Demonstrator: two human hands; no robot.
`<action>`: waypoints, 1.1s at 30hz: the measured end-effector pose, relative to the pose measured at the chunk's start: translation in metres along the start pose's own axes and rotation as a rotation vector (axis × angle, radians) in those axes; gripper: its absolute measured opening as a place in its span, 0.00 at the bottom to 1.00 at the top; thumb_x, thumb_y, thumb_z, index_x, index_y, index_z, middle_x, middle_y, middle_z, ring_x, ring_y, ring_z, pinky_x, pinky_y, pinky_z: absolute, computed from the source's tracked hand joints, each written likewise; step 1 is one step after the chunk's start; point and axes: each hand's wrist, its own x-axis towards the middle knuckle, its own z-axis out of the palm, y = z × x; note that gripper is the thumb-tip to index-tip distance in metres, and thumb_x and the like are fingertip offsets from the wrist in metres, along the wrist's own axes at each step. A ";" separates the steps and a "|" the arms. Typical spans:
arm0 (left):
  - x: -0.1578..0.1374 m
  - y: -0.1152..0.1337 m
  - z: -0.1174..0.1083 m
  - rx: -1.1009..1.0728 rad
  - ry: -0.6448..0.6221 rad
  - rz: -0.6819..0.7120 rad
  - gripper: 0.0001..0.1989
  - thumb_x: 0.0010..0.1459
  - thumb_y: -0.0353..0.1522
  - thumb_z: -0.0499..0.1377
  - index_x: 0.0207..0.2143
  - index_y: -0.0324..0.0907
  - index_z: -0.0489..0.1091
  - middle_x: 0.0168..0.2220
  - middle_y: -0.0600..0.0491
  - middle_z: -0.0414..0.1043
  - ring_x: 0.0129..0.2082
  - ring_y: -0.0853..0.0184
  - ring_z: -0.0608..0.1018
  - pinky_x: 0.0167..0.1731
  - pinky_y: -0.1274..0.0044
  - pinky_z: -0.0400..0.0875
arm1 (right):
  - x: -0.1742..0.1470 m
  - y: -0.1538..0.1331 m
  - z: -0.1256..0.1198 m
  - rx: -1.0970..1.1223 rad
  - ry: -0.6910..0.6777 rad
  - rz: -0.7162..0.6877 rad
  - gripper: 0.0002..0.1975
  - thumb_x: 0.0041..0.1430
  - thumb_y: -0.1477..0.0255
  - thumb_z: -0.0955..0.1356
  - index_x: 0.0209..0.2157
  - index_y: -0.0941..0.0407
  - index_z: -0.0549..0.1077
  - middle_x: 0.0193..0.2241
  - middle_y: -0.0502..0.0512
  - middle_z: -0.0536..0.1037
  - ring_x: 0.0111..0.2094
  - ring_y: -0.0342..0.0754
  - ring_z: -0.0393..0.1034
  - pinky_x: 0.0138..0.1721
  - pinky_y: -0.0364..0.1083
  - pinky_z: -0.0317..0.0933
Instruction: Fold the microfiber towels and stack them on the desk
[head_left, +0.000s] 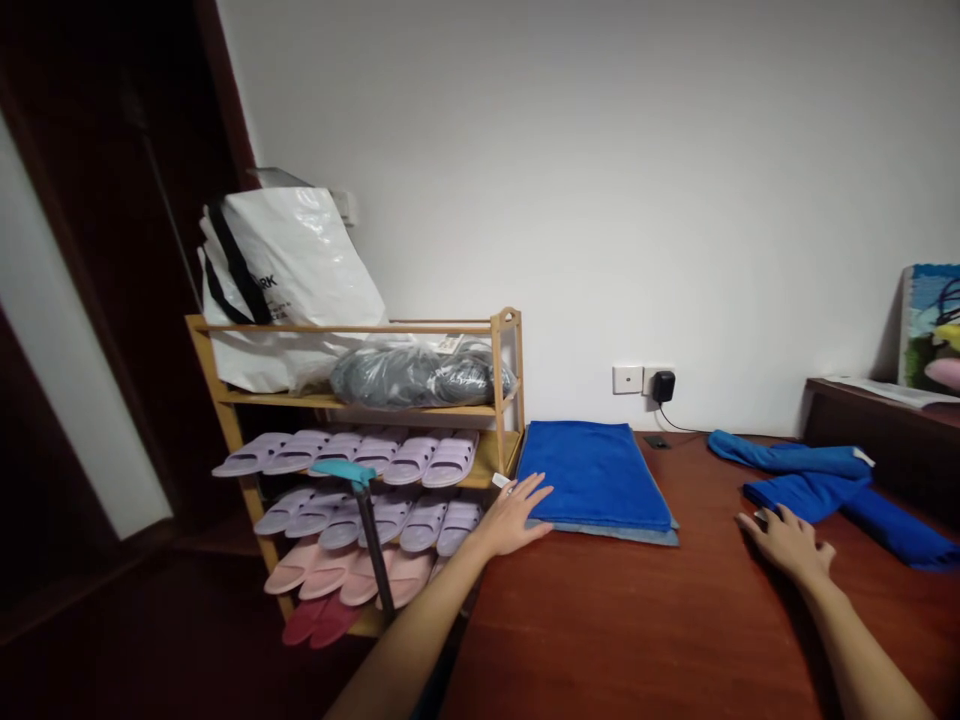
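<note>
The left hand (pixel 519 515) lies spread at the towels' (pixel 589 475) near left corner, the right hand (pixel 791 547) half open, both empty; the towels look soft, likely light, best held by opposite edges.

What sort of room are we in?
Probably a room in a home or dormitory, perhaps near its entrance: there's a rack of slippers by a dark doorway, and folded blue cloths on a wooden table.
</note>
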 end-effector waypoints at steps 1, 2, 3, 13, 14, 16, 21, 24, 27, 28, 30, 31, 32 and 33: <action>-0.001 0.002 -0.001 0.018 0.010 0.001 0.30 0.60 0.46 0.54 0.62 0.50 0.52 0.65 0.48 0.46 0.64 0.57 0.51 0.59 0.59 0.45 | -0.002 -0.003 -0.001 -0.001 0.007 0.006 0.34 0.54 0.47 0.52 0.50 0.52 0.69 0.60 0.60 0.55 0.59 0.63 0.47 0.52 0.67 0.47; -0.003 0.004 -0.003 0.033 0.019 0.004 0.30 0.61 0.45 0.53 0.62 0.50 0.51 0.65 0.48 0.46 0.63 0.57 0.52 0.59 0.59 0.46 | -0.004 -0.007 -0.003 -0.003 0.016 0.011 0.33 0.54 0.47 0.53 0.49 0.53 0.70 0.59 0.61 0.57 0.58 0.64 0.49 0.51 0.67 0.48; -0.004 0.005 -0.004 0.046 0.028 0.006 0.29 0.61 0.45 0.52 0.62 0.50 0.51 0.65 0.48 0.46 0.63 0.56 0.52 0.58 0.58 0.46 | -0.005 -0.009 -0.005 -0.008 0.026 0.014 0.32 0.54 0.48 0.54 0.47 0.54 0.71 0.58 0.62 0.58 0.57 0.65 0.50 0.50 0.66 0.49; -0.004 0.008 -0.005 0.095 0.056 0.014 0.26 0.64 0.44 0.49 0.62 0.49 0.52 0.64 0.47 0.49 0.61 0.55 0.56 0.57 0.57 0.47 | -0.011 -0.016 -0.010 -0.100 0.145 -0.029 0.28 0.60 0.55 0.52 0.49 0.54 0.70 0.61 0.61 0.51 0.62 0.59 0.41 0.53 0.62 0.46; -0.004 0.007 -0.004 0.099 0.059 0.013 0.26 0.64 0.44 0.49 0.62 0.49 0.52 0.64 0.47 0.49 0.61 0.55 0.56 0.57 0.56 0.47 | -0.010 -0.014 -0.009 -0.099 0.128 -0.035 0.28 0.59 0.53 0.52 0.51 0.52 0.68 0.62 0.60 0.48 0.62 0.59 0.39 0.53 0.63 0.46; -0.004 0.006 -0.003 0.113 0.069 0.014 0.26 0.64 0.43 0.49 0.62 0.49 0.52 0.64 0.47 0.50 0.61 0.55 0.56 0.57 0.56 0.47 | -0.007 -0.008 -0.005 -0.099 0.082 -0.040 0.30 0.59 0.51 0.52 0.54 0.52 0.65 0.62 0.60 0.49 0.63 0.58 0.40 0.53 0.64 0.46; -0.004 0.008 -0.002 0.194 0.133 0.002 0.25 0.62 0.41 0.51 0.60 0.46 0.57 0.61 0.46 0.55 0.59 0.55 0.59 0.55 0.58 0.51 | -0.008 -0.005 -0.001 -0.127 0.057 -0.037 0.30 0.61 0.55 0.51 0.55 0.57 0.63 0.60 0.63 0.53 0.61 0.56 0.46 0.54 0.63 0.47; -0.005 0.010 -0.002 0.222 0.158 0.007 0.24 0.61 0.41 0.52 0.59 0.44 0.59 0.60 0.45 0.58 0.58 0.55 0.60 0.55 0.60 0.52 | -0.019 -0.007 -0.006 -0.168 0.059 -0.098 0.27 0.61 0.56 0.53 0.49 0.59 0.69 0.54 0.65 0.61 0.55 0.58 0.54 0.52 0.62 0.48; -0.007 0.011 -0.003 0.218 0.169 0.009 0.24 0.61 0.40 0.52 0.58 0.44 0.59 0.59 0.45 0.59 0.57 0.55 0.61 0.54 0.61 0.52 | -0.027 0.003 -0.022 -0.209 0.053 -0.173 0.24 0.59 0.57 0.57 0.39 0.61 0.74 0.46 0.65 0.67 0.51 0.58 0.58 0.51 0.62 0.49; -0.008 0.011 -0.004 0.218 0.176 0.009 0.24 0.61 0.40 0.52 0.58 0.43 0.59 0.58 0.45 0.60 0.57 0.55 0.61 0.54 0.61 0.53 | -0.029 0.009 -0.030 -0.217 0.057 -0.182 0.23 0.58 0.58 0.58 0.37 0.61 0.74 0.45 0.65 0.68 0.50 0.58 0.59 0.50 0.62 0.50; -0.008 0.010 -0.004 0.216 0.190 0.009 0.24 0.61 0.40 0.52 0.58 0.43 0.60 0.58 0.44 0.60 0.57 0.55 0.62 0.54 0.61 0.53 | -0.032 0.023 -0.049 -0.225 0.089 -0.175 0.23 0.58 0.58 0.58 0.40 0.61 0.73 0.46 0.66 0.67 0.50 0.59 0.60 0.48 0.62 0.52; -0.008 0.009 -0.003 0.214 0.195 0.010 0.24 0.61 0.40 0.52 0.58 0.43 0.60 0.58 0.44 0.60 0.57 0.55 0.62 0.54 0.61 0.53 | -0.034 0.030 -0.058 -0.227 0.115 -0.166 0.24 0.59 0.58 0.57 0.44 0.61 0.72 0.49 0.66 0.66 0.50 0.60 0.59 0.48 0.63 0.53; -0.008 0.009 -0.003 0.212 0.200 0.012 0.23 0.61 0.40 0.52 0.58 0.43 0.60 0.58 0.44 0.60 0.57 0.55 0.62 0.54 0.61 0.53 | -0.039 0.036 -0.067 -0.227 0.145 -0.158 0.26 0.59 0.57 0.56 0.48 0.60 0.70 0.52 0.67 0.64 0.52 0.60 0.58 0.48 0.63 0.53; -0.008 0.008 -0.003 0.209 0.204 0.015 0.23 0.61 0.40 0.52 0.58 0.43 0.60 0.58 0.45 0.60 0.57 0.56 0.62 0.54 0.61 0.54 | -0.047 0.040 -0.073 -0.226 0.171 -0.156 0.27 0.59 0.57 0.56 0.51 0.60 0.67 0.54 0.67 0.61 0.53 0.61 0.57 0.48 0.63 0.53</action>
